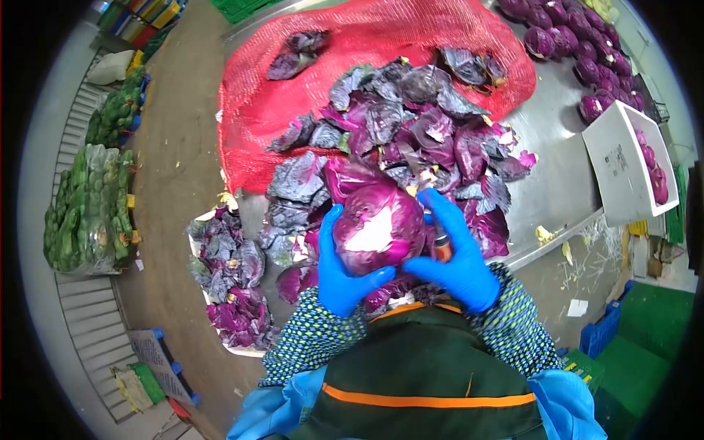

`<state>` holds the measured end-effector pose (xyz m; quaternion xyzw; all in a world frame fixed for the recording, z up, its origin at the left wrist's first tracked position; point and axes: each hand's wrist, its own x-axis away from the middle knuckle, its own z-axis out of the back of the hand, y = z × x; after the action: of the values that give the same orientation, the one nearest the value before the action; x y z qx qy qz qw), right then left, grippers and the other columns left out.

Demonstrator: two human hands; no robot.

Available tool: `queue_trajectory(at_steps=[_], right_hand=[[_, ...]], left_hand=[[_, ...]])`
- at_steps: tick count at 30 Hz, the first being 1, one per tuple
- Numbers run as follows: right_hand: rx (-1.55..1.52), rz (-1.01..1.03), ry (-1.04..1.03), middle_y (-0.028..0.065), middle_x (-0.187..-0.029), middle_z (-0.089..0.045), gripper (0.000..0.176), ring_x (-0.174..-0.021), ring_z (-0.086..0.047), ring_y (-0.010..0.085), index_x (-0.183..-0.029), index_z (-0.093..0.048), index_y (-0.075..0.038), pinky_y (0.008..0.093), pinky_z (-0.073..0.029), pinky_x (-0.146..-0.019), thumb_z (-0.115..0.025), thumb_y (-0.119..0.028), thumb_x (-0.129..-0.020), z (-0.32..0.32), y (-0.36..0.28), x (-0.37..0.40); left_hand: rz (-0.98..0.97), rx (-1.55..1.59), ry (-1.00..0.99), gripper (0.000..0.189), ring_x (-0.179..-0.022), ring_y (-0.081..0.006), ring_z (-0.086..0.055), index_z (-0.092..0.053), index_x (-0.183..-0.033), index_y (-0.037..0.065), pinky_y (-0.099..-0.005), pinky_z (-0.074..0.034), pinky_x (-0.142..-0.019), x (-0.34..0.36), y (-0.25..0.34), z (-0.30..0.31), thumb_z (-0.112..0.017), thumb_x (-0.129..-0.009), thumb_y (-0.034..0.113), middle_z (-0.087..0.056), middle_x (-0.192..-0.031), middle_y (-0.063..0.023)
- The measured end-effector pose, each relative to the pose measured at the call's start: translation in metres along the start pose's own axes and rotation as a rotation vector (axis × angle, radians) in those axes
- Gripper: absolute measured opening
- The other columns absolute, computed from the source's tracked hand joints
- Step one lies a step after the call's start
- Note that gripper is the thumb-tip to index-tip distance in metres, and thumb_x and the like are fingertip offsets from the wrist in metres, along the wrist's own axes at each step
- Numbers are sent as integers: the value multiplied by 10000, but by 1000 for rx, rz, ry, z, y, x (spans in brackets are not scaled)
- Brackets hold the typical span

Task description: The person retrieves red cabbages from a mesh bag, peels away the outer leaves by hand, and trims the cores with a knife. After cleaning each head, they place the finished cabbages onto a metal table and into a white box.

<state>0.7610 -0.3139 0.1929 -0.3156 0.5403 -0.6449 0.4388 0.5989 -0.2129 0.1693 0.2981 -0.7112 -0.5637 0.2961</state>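
Note:
A red cabbage (pixel 400 246) is held in front of my apron, a pale patch showing on its side. My left hand (pixel 343 275) cups its left side, thumb underneath. My right hand (pixel 458 257) presses against the right side while also gripping a knife. The knife's orange-and-dark handle (pixel 442 248) shows inside the right palm, and its blade points away over the leaves. Both hands wear blue gloves. Loose purple outer leaves (pixel 433 136) are heaped just beyond the cabbage and around it.
A red mesh sack (pixel 253 110) lies under the leaves on the metal table (pixel 539 139). Whole red cabbages (pixel 565 37) sit at the far right, near a white box (pixel 623 169) with cabbages inside. A crate full of leaves (pixel 235 350) stands at the left.

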Motion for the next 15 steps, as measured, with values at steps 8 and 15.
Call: queue_trajectory(at_steps=[8, 15], right_hand=[[-311, -250, 112, 20, -836, -600, 194, -696, -546, 67, -983, -613, -33, 208, -464, -608, -654, -33, -793, -10, -14, -8], [-762, -580, 9, 28, -706, -534, 233, -506, -511, 108, -984, -514, -63, 236, -436, -421, -621, -32, -780, 17, -16, -24]], left_hand=[[-309, -267, 225, 1081, -1185, -276, -418, -158, -1377, 21, -392, -378, -991, 3, 17, 5, -851, -552, 110, -346, -1307, -165], [297, 1300, 70, 648, -1258, -380, -357, -262, -1387, 103, -603, -339, -984, 10, -7, 24, -521, -863, 385, -330, -1392, -180]])
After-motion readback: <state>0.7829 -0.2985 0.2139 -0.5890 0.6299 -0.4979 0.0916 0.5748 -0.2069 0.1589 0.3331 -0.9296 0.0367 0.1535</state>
